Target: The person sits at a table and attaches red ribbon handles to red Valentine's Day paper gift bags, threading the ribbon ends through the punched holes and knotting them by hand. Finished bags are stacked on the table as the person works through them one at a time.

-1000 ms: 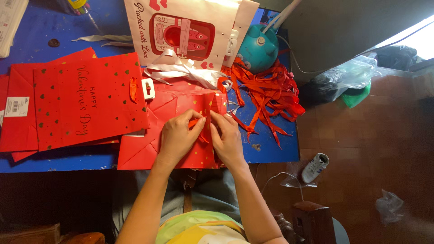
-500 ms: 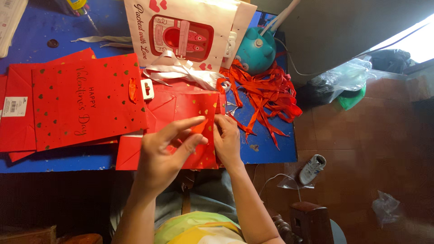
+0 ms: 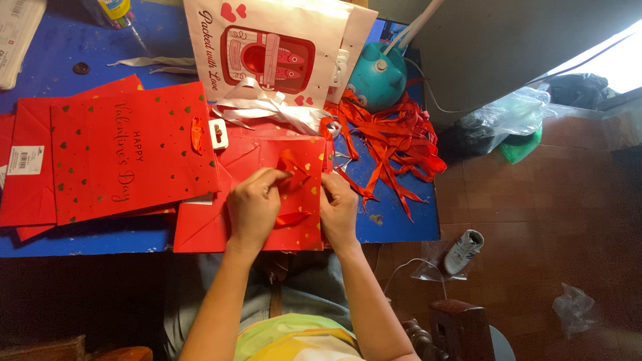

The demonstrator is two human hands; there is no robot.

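Note:
A flat red gift bag (image 3: 200, 227) with small gold hearts lies near the front edge of the blue table (image 3: 394, 227). My left hand (image 3: 253, 207) rests on it, fingertips pinching a red ribbon handle (image 3: 292, 167) at the bag's top. A loop of the same ribbon curls under the palm. My right hand (image 3: 340, 208) presses on the bag's right edge, its fingers curled at the rim; whether it grips ribbon is unclear.
A stack of red gift bags (image 3: 127, 157) lies to the left. A white gift bag (image 3: 267, 47) with white ribbon (image 3: 267, 107) sits behind. Loose red ribbons (image 3: 394, 140) and a teal dispenser (image 3: 378, 80) lie right. A shoe (image 3: 463, 251) rests on the floor.
My left hand lifted off the bag, then came back down and took hold of the ribbon handle. My right hand stayed at the bag's right edge.

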